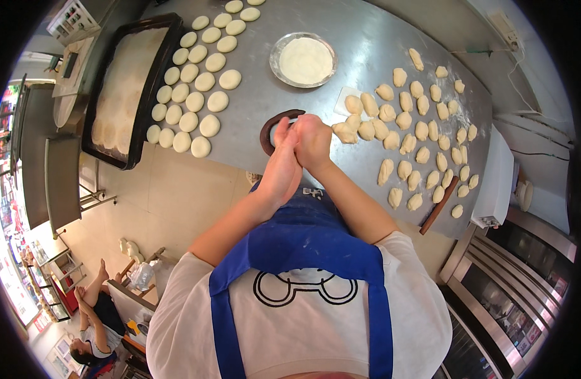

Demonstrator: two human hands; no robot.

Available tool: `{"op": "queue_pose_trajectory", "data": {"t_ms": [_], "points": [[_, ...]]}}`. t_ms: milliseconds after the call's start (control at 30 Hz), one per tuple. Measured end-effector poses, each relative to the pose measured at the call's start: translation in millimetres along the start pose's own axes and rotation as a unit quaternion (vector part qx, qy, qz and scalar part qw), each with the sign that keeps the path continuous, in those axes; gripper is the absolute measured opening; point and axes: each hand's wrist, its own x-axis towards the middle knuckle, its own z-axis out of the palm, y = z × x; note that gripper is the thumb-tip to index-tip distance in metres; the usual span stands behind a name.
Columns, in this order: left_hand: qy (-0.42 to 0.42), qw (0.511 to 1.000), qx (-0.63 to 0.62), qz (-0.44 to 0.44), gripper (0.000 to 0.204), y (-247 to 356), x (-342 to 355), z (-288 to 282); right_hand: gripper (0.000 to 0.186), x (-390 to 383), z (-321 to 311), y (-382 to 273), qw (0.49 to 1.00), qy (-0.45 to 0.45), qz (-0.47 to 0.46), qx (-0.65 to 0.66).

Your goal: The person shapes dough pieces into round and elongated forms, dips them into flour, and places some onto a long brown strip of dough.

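My left hand (281, 165) and my right hand (312, 140) are pressed together at the front middle of the steel table (372, 38), both with fingers closed; whatever lies between them is hidden. Just behind them a dark brown curved thing (266, 132), ring-like and partly covered, rests at the table edge. Pale dough lumps (344, 132) lie beside my right hand, spreading over the table's right, some near a small white card (341, 100). Flattened dough rounds (209, 125) lie in rows on the left. A metal dish of flour (302, 58) stands beyond my hands.
A large black baking tray (127, 91) occupies the table's left end. A wooden rolling pin (437, 208) lies at the right front. Steel ovens (492, 290) stand at lower right. Another person (97, 322) sits at lower left beside clutter (142, 278).
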Motion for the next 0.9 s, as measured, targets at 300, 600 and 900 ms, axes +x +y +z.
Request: {"op": "queue_pose_trajectory", "data": {"t_ms": [300,600,900], "points": [[-0.095,0.995,0.017,-0.008,0.048,-18,31,-68,0.034,14,-1,-39,0.994,-0.099,-0.054,0.013],[-0.068,0.997,-0.002,-0.042,0.062,20,66,-72,0.038,29,18,0,0.99,-0.14,-0.02,-0.016],[0.005,0.988,0.015,-0.153,0.073,31,93,-93,0.027,147,10,116,0.982,0.023,-0.011,-0.189]]}}
